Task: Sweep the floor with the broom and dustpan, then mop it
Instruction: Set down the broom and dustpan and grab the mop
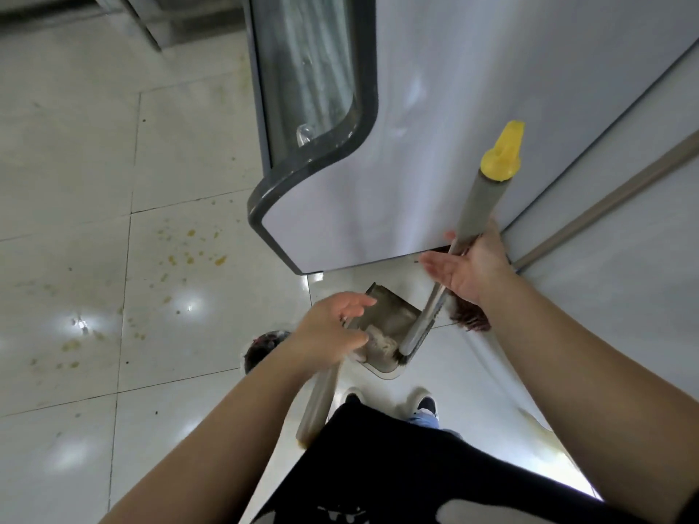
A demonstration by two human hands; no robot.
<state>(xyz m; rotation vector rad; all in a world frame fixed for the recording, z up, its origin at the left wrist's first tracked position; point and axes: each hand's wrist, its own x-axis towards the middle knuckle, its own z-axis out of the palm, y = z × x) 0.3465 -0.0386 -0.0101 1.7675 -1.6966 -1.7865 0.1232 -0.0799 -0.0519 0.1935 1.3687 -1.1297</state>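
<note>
The broom handle [469, 217], grey with a yellow cap, is steadied in the crook of the right hand [467, 268], whose fingers are spread and nearly straight rather than wrapped round it; the shaft appears to be propped there rather than clamped, probably so that it can pivot freely. Its reddish-brown bristles [471, 319] are seen just below that wrist, near the foot of the grey display cabinet [378, 206].

The left hand [333, 332] is curled round the upper end of the long metal handle [319, 395] of the dustpan [382, 334], which is thus held tilted, presumably so that the contents are kept at the back. Pale dust and debris are gathered in the pan, above the white tiled floor [75, 259] in front of the person's shoes [425, 404].

Yellowish stains [191, 253] are left on the tiles to the left, well apart from the pan, so the sweeping is judged unfinished and the mopping not begun. A dark round object lies by the left wrist; it cannot be identified.
</note>
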